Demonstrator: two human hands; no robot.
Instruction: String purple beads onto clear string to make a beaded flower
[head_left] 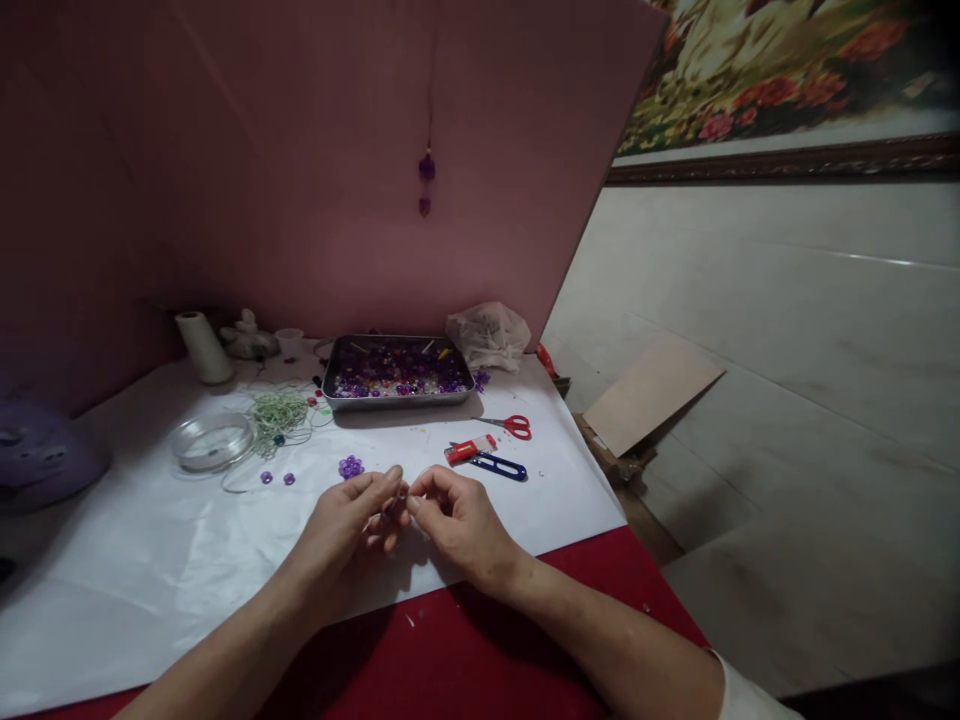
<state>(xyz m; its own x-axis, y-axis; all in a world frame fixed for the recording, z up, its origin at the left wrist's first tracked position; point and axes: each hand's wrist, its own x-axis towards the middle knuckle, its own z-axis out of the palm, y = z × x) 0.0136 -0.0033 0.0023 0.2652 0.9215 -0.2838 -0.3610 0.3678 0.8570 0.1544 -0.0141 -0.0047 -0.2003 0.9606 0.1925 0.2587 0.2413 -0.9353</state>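
Note:
My left hand [358,515] and my right hand [457,515] meet over the front of the white sheet [247,560], fingertips nearly touching. Both are pinched on something small and dark between them, too small to make out. Just behind my left hand lies a purple beaded flower [350,466]. Two small purple beads [277,479] rest to its left. Behind my right hand are a red lighter [471,449] and a dark blue tool [501,466], with red-handled scissors [516,427] beyond them.
A metal tray [397,403] of purple and clear beads stands at the back, beside a plastic bag [491,335]. Further left are green string [281,420], a clear round dish [213,441] and a white spool [204,348]. A purple bead strand [426,168] hangs behind.

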